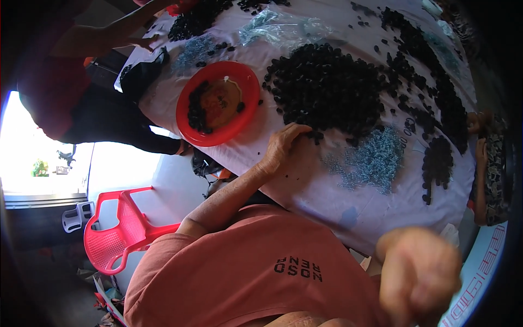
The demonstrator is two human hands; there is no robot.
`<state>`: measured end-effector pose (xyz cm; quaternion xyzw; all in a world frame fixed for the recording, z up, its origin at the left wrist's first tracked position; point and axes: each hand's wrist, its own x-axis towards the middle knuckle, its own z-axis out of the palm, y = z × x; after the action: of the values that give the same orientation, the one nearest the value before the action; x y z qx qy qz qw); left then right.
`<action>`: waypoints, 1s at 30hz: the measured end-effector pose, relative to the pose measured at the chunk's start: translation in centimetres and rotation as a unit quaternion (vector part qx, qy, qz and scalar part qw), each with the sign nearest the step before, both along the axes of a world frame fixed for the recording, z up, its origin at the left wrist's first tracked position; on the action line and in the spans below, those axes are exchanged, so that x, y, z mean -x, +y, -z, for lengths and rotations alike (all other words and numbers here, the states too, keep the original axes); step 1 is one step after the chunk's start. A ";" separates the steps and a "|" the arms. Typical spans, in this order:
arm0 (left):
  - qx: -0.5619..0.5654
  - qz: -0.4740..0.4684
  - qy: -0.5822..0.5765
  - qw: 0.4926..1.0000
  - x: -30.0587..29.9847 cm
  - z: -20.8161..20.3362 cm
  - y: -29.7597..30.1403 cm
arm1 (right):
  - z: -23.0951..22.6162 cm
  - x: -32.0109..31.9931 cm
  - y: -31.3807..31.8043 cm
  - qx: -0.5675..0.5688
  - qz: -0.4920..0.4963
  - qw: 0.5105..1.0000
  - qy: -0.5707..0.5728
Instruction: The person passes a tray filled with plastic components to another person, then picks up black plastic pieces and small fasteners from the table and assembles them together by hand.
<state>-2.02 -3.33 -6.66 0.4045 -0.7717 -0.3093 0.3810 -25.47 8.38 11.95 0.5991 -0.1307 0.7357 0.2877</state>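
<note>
My left hand point(283, 146) rests on the white-covered table at the near edge of a large pile of small black round pieces point(327, 87). Its fingers are bent together, with the tips by the nearest black pieces; whatever they hold is hidden. Low on the right, close to the camera, my right hand point(419, 275) is raised off the table and smeared by motion, so its fingers cannot be read. A heap of small pale-blue pieces point(373, 161) lies just right of my left hand. Left of the black pile sits a red basin point(248, 90) with some black pieces inside.
More black pieces point(438, 163) lie along the table's right side. A clear plastic bag point(278, 27) is at the back. One person point(71, 87) stands at the left, and another person's arm point(480, 180) shows at the right edge. A pink chair point(128, 223) stands at the left.
</note>
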 end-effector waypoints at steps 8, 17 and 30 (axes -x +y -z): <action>0.008 -0.007 -0.007 1.000 -0.8 -0.4 0.0 | 12.0 3.6 -16.2 -0.595 -0.045 0.780 -0.188; -0.014 -0.015 -0.025 0.999 -0.8 -0.2 0.0 | 18.8 3.5 -24.4 -0.667 0.296 0.676 0.102; 0.007 0.008 -0.012 1.000 -0.8 0.2 0.0 | 17.0 1.6 -25.4 -0.714 0.263 0.638 0.116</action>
<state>-1.23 -3.35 -6.82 0.3993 -0.7817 -0.3017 0.3721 -27.05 -17.06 -5.00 0.6389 -0.7331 0.2304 -0.0358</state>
